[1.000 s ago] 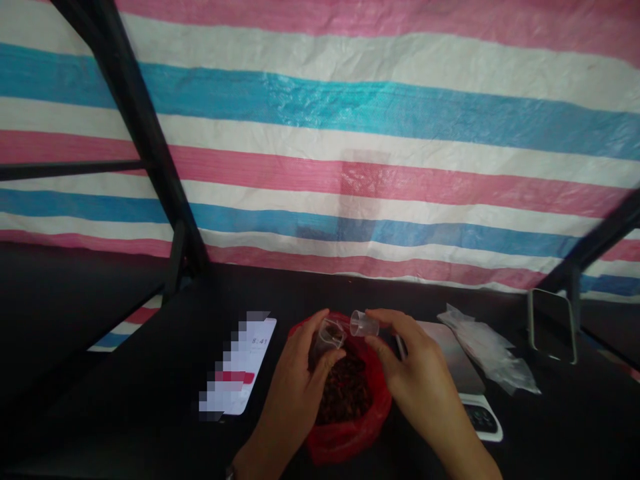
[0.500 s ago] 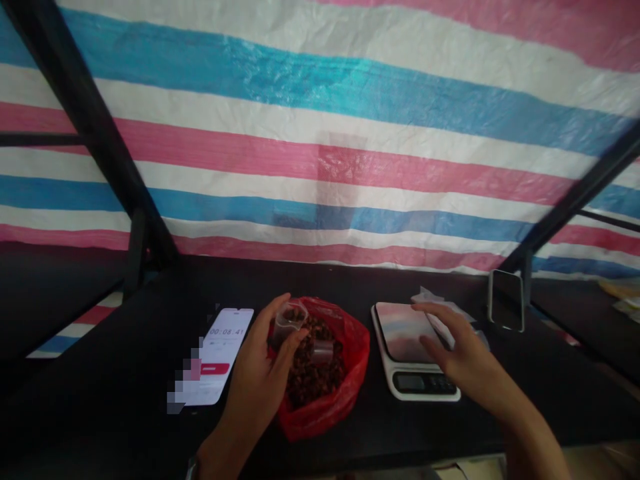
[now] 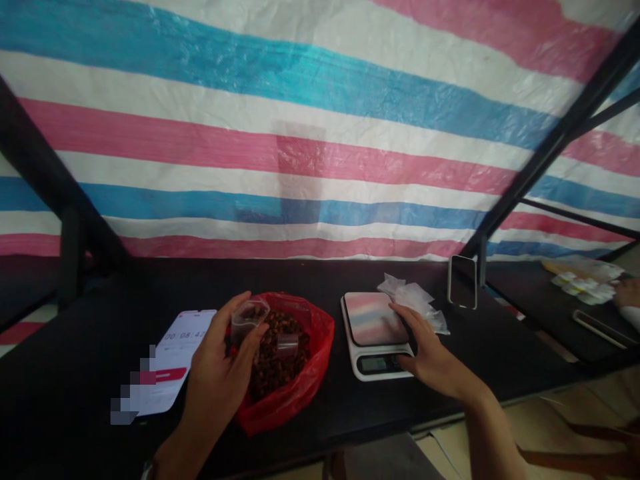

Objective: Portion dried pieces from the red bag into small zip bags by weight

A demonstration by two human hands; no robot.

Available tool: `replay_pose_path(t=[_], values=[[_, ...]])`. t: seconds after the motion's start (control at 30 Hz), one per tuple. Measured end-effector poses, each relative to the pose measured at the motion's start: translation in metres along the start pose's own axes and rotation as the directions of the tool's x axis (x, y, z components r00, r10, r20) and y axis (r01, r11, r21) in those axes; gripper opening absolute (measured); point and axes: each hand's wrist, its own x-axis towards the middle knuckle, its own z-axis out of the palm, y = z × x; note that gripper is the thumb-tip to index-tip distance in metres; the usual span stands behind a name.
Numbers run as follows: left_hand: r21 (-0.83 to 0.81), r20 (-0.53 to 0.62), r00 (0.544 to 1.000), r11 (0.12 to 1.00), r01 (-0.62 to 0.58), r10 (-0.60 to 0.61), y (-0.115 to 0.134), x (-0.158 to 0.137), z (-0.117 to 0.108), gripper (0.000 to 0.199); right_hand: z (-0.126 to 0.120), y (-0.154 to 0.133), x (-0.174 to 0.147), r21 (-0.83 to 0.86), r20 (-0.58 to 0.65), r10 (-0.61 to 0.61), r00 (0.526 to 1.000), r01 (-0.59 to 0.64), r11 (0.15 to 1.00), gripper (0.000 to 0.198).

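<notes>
My left hand (image 3: 220,363) grips a small clear plastic cup (image 3: 247,321) at the left rim of a red plastic bag (image 3: 317,357). Dried brown pieces (image 3: 270,377) fill the open bag, and some show inside the cup. Another small clear cup (image 3: 287,345) lies on the pieces. To the right stands a white kitchen scale (image 3: 353,352) with a shiny plate on top. My right hand (image 3: 433,357) is at the scale's right side, fingers apart, holding nothing. Its thumb is over the buttons beside the display, and whether it presses one cannot be made out.
A phone showing a timer (image 3: 175,353) lies left of the bag. Clear plastic bags (image 3: 423,303) lie behind the scale. Another phone (image 3: 463,283) leans by a black frame post. At far right, another person's hand (image 3: 629,293) is near small packets (image 3: 583,287).
The view has turned right, so the table things sit further left. My right hand has shifted from above the plate toward the scale's buttons. The display looks lighter. My left hand still holds the cup.
</notes>
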Motion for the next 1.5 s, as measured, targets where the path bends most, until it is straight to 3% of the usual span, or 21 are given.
replay_pose_path(t=[0.17,0.27,0.5,0.73,0.87,1.0,1.13,1.27,1.5], values=[[-0.021,0.010,1.000,1.000,0.010,-0.009,0.000,0.000,0.001,0.052,0.006,-0.005,0.005,0.029,0.042,0.064,0.997,-0.065,0.997,0.103],[-0.014,0.001,1.000,1.000,0.001,-0.001,-0.001,0.000,0.000,0.052,0.005,-0.006,0.005,0.083,0.057,0.028,0.998,-0.032,0.996,0.108],[-0.058,-0.006,1.000,0.998,0.010,-0.010,-0.007,-0.002,-0.002,0.054,0.012,-0.010,0.007,0.217,0.015,-0.028,0.999,0.024,0.976,0.102],[-0.034,-0.018,1.000,0.999,-0.018,0.017,-0.009,-0.001,0.001,0.055,0.027,-0.012,0.020,0.228,0.065,0.014,0.998,-0.028,0.973,0.102],[-0.035,-0.005,1.000,0.999,-0.020,0.020,-0.012,0.000,0.002,0.057,0.028,-0.006,0.021,0.269,0.067,-0.024,0.997,0.005,0.963,0.100],[-0.042,-0.016,1.000,0.999,0.007,-0.007,-0.012,0.001,0.001,0.057,0.026,0.000,0.014,0.405,0.041,-0.034,0.999,0.014,0.914,0.095],[-0.040,-0.047,0.998,0.999,-0.031,0.029,-0.007,0.000,0.002,0.055,0.023,0.014,0.008,0.523,-0.051,0.063,0.997,-0.027,0.852,0.089],[-0.060,-0.053,0.997,0.997,-0.056,0.053,-0.004,-0.001,0.004,0.056,0.020,0.024,0.007,0.534,-0.090,0.096,0.991,-0.033,0.845,0.080],[-0.089,-0.077,0.996,0.995,-0.041,0.034,-0.003,0.002,0.005,0.059,0.023,0.014,0.008,0.463,-0.078,0.025,0.997,0.014,0.886,0.080]])
